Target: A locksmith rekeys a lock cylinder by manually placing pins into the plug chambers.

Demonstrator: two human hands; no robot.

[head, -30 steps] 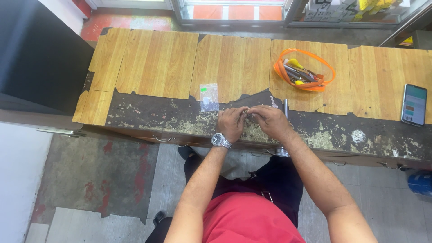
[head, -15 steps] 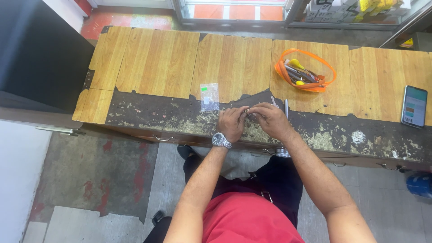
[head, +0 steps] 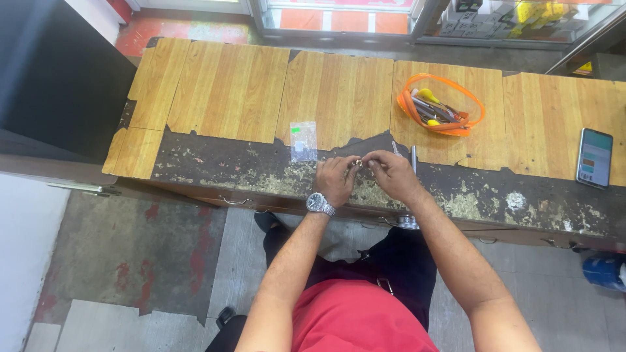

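Two hands pinching one tiny metallic part at the worn front edge of the bench, work mid-way by the look of it.

Left hand [head: 336, 179], with a silver wristwatch [head: 319, 203] on it, and right hand [head: 391, 173] meet fingertip to fingertip, both closed narrow on a small pale metallic piece [head: 358, 163]. It's too small to tell its shape, or whether it's one part or two. I'd judge it's being fitted or adjusted, nothing finished laid out nearby. Just beside the right hand lie thin grey metal tools [head: 413, 156] on the long wooden workbench with peeling laminate top [head: 228, 98]. Left of the hands sits a small clear plastic zip bag [head: 303, 141], lying flat. Further back is an orange-rimmed clear pouch of hand tools [head: 440, 112], untouched. Far right is a smartphone with lit screen [head: 595, 157], well apart.
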